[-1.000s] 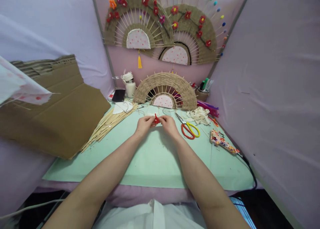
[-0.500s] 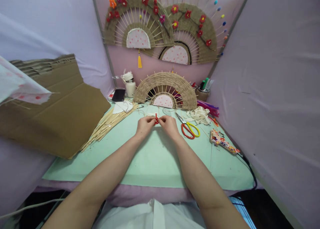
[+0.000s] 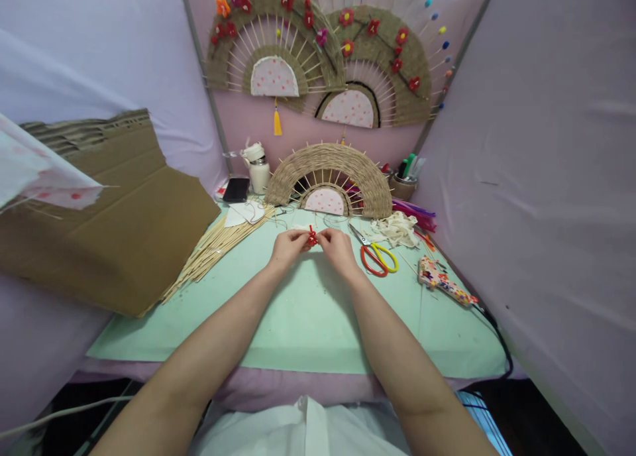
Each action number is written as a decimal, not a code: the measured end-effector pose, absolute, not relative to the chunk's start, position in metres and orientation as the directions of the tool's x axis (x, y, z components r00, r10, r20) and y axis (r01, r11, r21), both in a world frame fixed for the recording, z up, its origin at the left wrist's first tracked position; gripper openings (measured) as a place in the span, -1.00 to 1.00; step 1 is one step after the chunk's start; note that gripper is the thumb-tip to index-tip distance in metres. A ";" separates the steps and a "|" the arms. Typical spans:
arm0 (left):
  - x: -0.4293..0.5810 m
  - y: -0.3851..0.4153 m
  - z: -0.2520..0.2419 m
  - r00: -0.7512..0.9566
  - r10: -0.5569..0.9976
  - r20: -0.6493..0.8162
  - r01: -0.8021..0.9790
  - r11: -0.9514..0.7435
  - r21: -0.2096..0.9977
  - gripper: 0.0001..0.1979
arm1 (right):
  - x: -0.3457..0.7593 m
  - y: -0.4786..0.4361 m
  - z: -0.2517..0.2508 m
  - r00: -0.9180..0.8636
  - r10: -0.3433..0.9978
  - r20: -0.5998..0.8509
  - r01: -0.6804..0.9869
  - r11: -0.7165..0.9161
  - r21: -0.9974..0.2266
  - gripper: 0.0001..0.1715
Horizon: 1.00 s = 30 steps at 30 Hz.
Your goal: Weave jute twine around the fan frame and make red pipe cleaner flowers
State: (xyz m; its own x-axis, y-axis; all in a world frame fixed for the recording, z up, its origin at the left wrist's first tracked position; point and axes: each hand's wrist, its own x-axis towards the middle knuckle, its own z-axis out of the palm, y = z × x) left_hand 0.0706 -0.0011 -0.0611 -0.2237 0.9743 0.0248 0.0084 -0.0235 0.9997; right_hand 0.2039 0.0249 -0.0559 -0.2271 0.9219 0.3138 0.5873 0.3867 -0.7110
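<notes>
Between my fingertips, over the middle of the green-covered table (image 3: 308, 310), is a small red pipe-cleaner flower (image 3: 313, 237) with a short end sticking up. My left hand (image 3: 289, 249) pinches it from the left and my right hand (image 3: 336, 249) from the right, both closed. The fingers cover part of its loops. Just beyond stands a twine-wrapped fan (image 3: 330, 161) with a dotted half-round centre. Right of my right hand lie scissors (image 3: 372, 254) with one red and one yellow handle.
A patterned glue gun (image 3: 444, 282) with a cord lies at the right. Thin wooden sticks (image 3: 213, 250) and a large cardboard sheet (image 3: 114, 224) are at the left. A bottle (image 3: 257, 168), a phone (image 3: 236, 190) and cream scraps (image 3: 396, 229) sit farther back. Two decorated fans (image 3: 382, 52) hang behind.
Both hands keep their pinch in almost the same place. The red flower has turned slightly between the fingers, and more of its loops now show.
</notes>
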 end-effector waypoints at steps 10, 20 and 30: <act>0.062 -0.002 -0.059 -0.125 0.985 -0.121 -0.192 0.095 0.977 -0.80 | 0.210 0.035 -0.058 -0.218 0.949 0.230 0.350 0.296 -0.889 -0.74; 0.061 0.000 -0.062 0.026 0.999 0.036 -0.181 -0.030 0.983 -0.58 | 0.208 0.026 -0.051 -0.206 0.977 0.046 0.111 0.070 -0.991 -0.69; 0.060 0.003 -0.065 -0.016 0.998 0.056 -0.053 -0.057 0.997 -0.59 | 0.203 0.022 -0.049 -0.245 0.961 0.130 0.075 0.153 -0.985 -0.72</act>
State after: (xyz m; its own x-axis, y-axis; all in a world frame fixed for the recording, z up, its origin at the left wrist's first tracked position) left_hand 0.0596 0.0033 -0.0650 -0.0155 0.9983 0.0562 -0.0526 -0.0569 0.9970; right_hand 0.2026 0.0224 -0.0487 -0.2451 0.9607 0.1304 0.0752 0.1530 -0.9854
